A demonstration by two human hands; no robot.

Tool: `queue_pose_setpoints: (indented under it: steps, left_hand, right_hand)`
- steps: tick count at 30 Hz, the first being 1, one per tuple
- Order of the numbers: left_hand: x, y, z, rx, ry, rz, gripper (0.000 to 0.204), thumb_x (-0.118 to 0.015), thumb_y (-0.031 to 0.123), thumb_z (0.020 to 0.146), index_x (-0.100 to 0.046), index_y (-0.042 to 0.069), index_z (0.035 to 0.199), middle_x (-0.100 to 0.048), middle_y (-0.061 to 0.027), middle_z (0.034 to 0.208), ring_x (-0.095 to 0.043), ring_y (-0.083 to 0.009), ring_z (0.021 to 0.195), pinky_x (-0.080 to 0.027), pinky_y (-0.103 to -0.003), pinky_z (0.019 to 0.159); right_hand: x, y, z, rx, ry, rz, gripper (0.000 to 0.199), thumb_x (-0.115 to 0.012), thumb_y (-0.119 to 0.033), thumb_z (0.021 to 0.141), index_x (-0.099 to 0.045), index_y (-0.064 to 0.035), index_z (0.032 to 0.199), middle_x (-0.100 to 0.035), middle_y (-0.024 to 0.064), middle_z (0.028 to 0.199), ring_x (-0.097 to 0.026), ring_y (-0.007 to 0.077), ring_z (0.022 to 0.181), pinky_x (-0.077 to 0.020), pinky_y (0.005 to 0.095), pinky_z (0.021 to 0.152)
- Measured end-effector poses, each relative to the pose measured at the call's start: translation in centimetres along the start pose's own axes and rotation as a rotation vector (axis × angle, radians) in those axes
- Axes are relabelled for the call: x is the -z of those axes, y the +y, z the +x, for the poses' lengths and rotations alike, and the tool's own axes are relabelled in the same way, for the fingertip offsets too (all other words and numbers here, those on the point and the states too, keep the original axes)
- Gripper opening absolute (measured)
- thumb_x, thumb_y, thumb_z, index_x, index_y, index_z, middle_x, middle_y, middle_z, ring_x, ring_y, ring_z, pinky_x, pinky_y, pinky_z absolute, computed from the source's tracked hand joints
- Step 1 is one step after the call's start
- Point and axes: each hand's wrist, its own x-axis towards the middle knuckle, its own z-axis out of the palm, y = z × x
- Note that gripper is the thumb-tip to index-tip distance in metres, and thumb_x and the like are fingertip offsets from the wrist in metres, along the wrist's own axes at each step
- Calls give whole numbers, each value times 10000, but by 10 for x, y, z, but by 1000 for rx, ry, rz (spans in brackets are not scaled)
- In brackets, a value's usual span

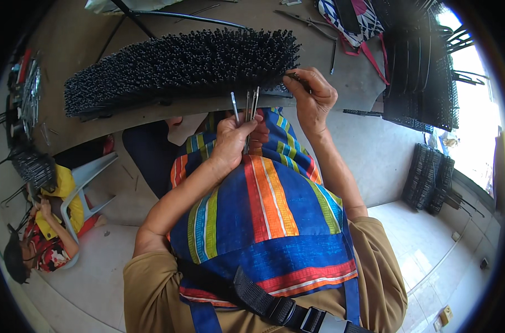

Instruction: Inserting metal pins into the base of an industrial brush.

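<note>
A long, dense block of black upright pins with small looped tips (186,58) lies along the near edge of the brown table (355,83). My left hand (230,141) is closed around several thin metal rods (253,105), just below the block and over my striped apron (269,194). The rods point upward, and one pale rod (234,105) leans apart from the others. At the block's right end, my right hand (316,94) is closed in a pinch on a small dark piece (300,81). Fingers partly cover that piece, so its kind is unclear.
Pliers (308,21) and a patterned cloth bag (352,22) lie at the table's back right. Black wire racks (419,72) stand at the right, with another dark stack (428,177) on the floor. At the left, another person sits by a pale chair (86,177).
</note>
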Motion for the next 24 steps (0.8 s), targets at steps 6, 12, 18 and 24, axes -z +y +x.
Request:
queue_pose_setpoints:
  steps: [6, 12, 18, 24]
  left_hand:
    - [-2, 1, 1, 132, 63, -143, 162, -574, 185, 924, -642, 46, 975, -692, -108, 802, -672, -182, 635, -508, -261, 520]
    - [0, 1, 2, 87, 63, -93, 136, -579, 157, 905, -641, 48, 958, -693, -103, 789, -657, -163, 617, -482, -242, 485]
    - [12, 12, -1, -42, 52, -127, 115, -540, 118, 924, -628, 45, 936, -681, -84, 791, -575, -98, 546, -413, -212, 467]
    - [-16, 13, -15, -447, 188, 14, 137, -517, 91, 961, -616, 41, 879, -636, -2, 797, -580, -53, 685, -490, -208, 644]
  right_hand:
    - [0, -2, 0, 6, 4, 26, 113, -730, 67, 719, -693, 21, 816, -634, 48, 726, -570, 82, 643, -441, 212, 577]
    - [-3, 4, 3, 15, -1, -35, 114, -733, 59, 716, -686, 21, 812, -628, 49, 715, -579, 80, 639, -441, 216, 559]
    - [-9, -5, 7, 36, 6, -107, 103, -714, 64, 724, -662, 16, 799, -586, 37, 684, -550, 94, 607, -418, 212, 552]
    - [20, -17, -3, -360, -82, 52, 80, -706, 38, 753, -637, 16, 788, -559, -23, 719, -526, 47, 668, -411, 197, 585]
